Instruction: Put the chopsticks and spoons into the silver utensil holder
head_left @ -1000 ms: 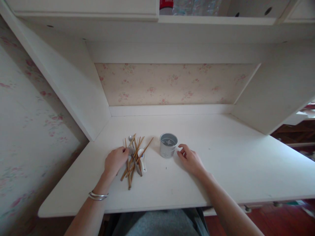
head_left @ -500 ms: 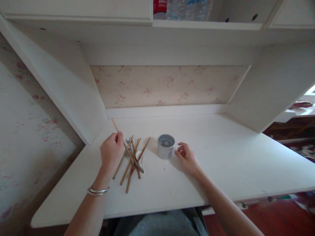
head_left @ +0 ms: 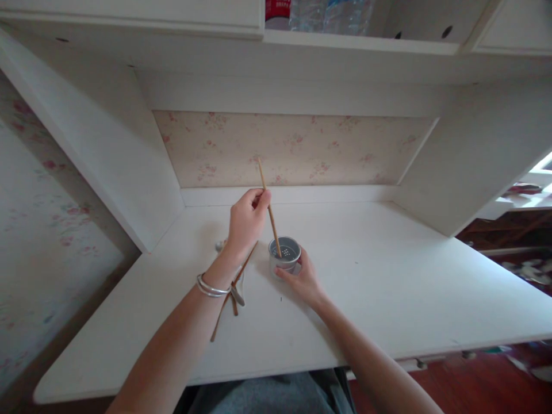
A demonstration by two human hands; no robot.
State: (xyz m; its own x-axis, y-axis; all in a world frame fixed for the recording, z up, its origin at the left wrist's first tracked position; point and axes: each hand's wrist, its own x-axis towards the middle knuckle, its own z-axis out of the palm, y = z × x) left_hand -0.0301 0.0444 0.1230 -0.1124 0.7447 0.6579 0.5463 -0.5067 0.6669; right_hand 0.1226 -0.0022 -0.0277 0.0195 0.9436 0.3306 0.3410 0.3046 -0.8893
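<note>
A wooden chopstick (head_left: pixel 270 215) is pinched in my left hand (head_left: pixel 248 221), tilted, with its lower end inside the mouth of a grey cup (head_left: pixel 279 265) that has small holes in its bottom. My right hand (head_left: pixel 302 279) grips this cup from its right side, thumb across the front. Under my left forearm lie several more chopsticks (head_left: pixel 246 264), partly hidden. Among them are a white spoon (head_left: pixel 241 282) and a dark spoon end (head_left: pixel 237 297). A small silvery round piece (head_left: pixel 218 246) shows just left of my left wrist.
The white desk (head_left: pixel 366 287) is walled in by side panels and a floral back panel (head_left: pixel 293 149). Overhead runs a shelf (head_left: pixel 362 43) with clear plastic bottles (head_left: pixel 308 16) and a red container (head_left: pixel 277 10). A tiny dark speck lies before the cup.
My left hand has carried the chopstick up and right from the pile to the cup. My right hand, beside the cup before, has closed around it. The view shifted slightly.
</note>
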